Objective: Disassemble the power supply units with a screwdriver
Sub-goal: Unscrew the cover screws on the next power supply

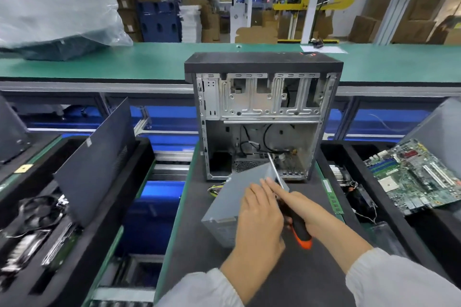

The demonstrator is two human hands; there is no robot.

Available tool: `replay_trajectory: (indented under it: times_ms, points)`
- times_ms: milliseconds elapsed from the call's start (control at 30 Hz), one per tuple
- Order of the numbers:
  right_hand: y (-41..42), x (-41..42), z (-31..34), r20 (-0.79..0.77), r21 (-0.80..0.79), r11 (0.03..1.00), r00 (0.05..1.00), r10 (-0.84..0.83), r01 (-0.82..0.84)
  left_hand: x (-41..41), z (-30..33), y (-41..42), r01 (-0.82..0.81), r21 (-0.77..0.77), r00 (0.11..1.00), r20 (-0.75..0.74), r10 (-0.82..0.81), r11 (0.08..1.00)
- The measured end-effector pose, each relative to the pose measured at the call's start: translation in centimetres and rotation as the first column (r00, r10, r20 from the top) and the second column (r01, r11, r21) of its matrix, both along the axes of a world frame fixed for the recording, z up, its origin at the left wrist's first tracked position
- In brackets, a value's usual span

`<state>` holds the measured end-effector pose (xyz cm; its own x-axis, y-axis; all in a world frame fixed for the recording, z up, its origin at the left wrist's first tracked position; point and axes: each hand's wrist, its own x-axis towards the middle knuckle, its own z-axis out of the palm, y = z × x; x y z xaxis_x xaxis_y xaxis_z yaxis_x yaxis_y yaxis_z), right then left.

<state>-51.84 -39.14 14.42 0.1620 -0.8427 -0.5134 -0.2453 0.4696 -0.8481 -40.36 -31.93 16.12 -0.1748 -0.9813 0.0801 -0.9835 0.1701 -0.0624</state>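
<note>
A grey metal power supply unit (pixel 230 197) lies tilted on the dark mat in front of an open computer case (pixel 262 117). My left hand (pixel 259 217) rests flat on its top with the fingers straight. My right hand (pixel 299 209) grips a screwdriver (pixel 300 232) with a black and orange handle. Its metal shaft runs up past the unit's far right corner toward the case. Yellow and black wires (pixel 215 188) stick out at the unit's far left.
A motherboard (pixel 414 177) lies in the black tray at right, with a green RAM stick (pixel 333 197) beside it. A dark side panel (pixel 97 159) leans in the left tray above fans and parts. A plastic-wrapped bundle (pixel 57 17) sits on the green bench behind.
</note>
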Motion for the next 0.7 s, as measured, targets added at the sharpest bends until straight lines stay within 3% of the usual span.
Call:
replay_trajectory:
  times_ms: [133,233,333,400,500,600,700]
  points:
    - [0.0,-5.4,-2.3,-0.047,0.085,0.995,0.998,-0.044,0.048,-4.7,-1.7,0.0,0.091,0.082,0.994,0.060,-0.096,0.992]
    - [0.1,-8.5,-3.7,-0.023,0.123,0.986,0.993,-0.113,0.115,-7.3,-3.5,-0.3,0.299,0.189,0.954,-0.063,-0.292,0.935]
    - [0.1,-10.1,-4.5,-0.058,0.155,0.976,0.987,-0.148,0.156,-7.1,-4.9,-0.2,0.509,0.245,0.854,-0.260,-0.450,0.825]
    - [0.0,-10.2,-4.7,-0.122,0.125,0.979,0.981,-0.148,0.164,-4.8,-4.8,-2.7,0.425,0.135,0.830,-0.453,-0.326,0.895]
    - [-0.2,-10.3,-4.9,-0.191,0.035,0.981,0.965,-0.179,0.189,1.1,-4.7,-9.1,0.057,0.049,0.808,-0.589,-0.017,0.997]
    - [-0.8,-10.4,-5.0,-0.236,-0.068,0.983,0.955,-0.182,0.170,5.9,-6.9,-13.3,0.011,0.189,0.901,-0.429,0.073,0.982]
    - [-1.2,-10.2,-5.3,-0.231,-0.078,0.984,0.958,-0.172,0.158,7.8,-9.4,-14.1,0.025,0.347,0.825,-0.537,0.177,0.937]
